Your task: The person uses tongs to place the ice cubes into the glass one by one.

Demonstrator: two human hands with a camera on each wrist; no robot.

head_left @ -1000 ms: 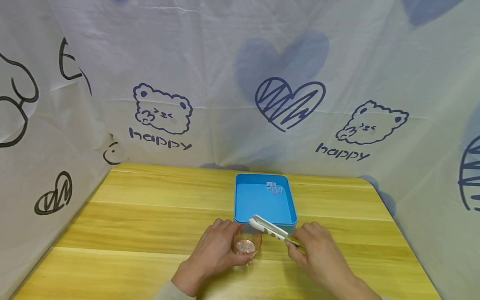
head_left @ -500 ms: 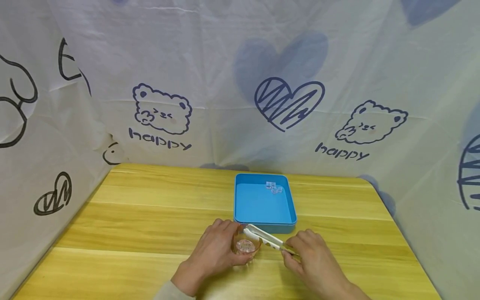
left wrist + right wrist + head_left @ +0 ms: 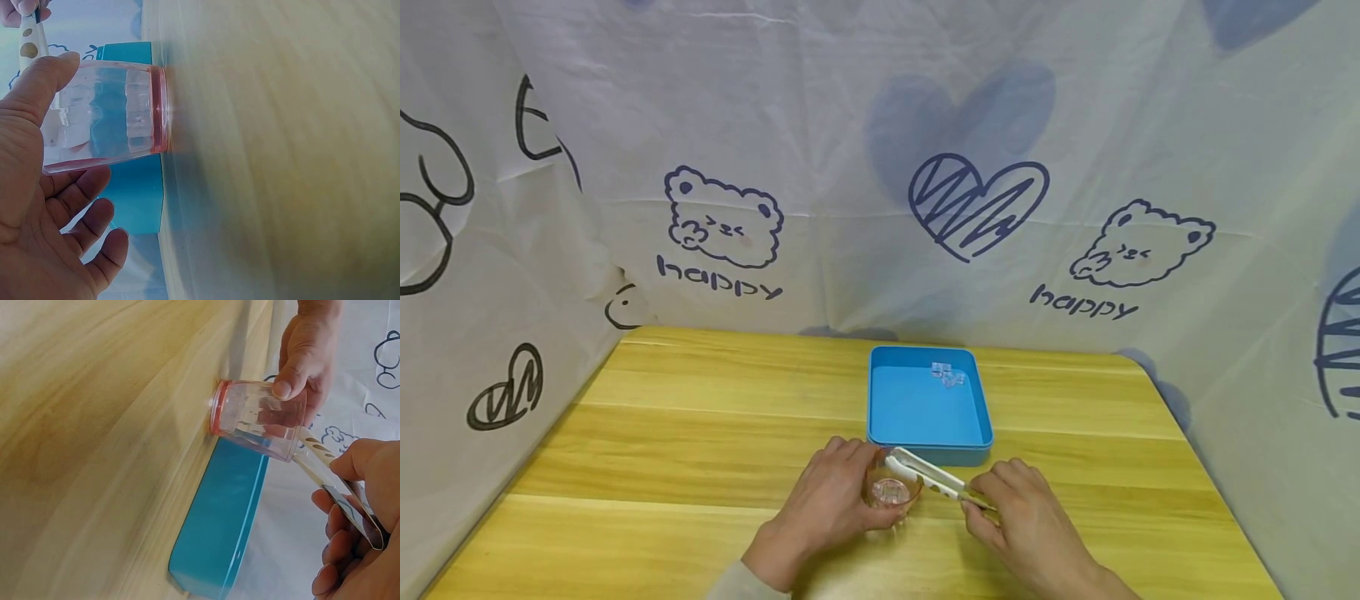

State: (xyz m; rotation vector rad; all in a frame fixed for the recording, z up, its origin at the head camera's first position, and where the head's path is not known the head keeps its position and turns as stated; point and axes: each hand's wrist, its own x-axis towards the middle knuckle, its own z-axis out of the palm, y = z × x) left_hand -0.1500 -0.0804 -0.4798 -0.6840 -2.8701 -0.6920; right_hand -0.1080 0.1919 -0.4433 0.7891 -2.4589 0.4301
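One clear cup [image 3: 247,415] is standing upright between thumb and curled fingers, left hand [image 3: 833,493]; one pair of tongs [image 3: 938,472], pinched by the right hand [image 3: 1028,518], is slanting leftward from that hand's fingers into the cup's mouth.

The head view looks forward and down over the table [image 3: 700,450] from farthest back. Both wrist views, tipped sideways, share the cup [image 3: 257,420] and tub [image 3: 219,509] close up.
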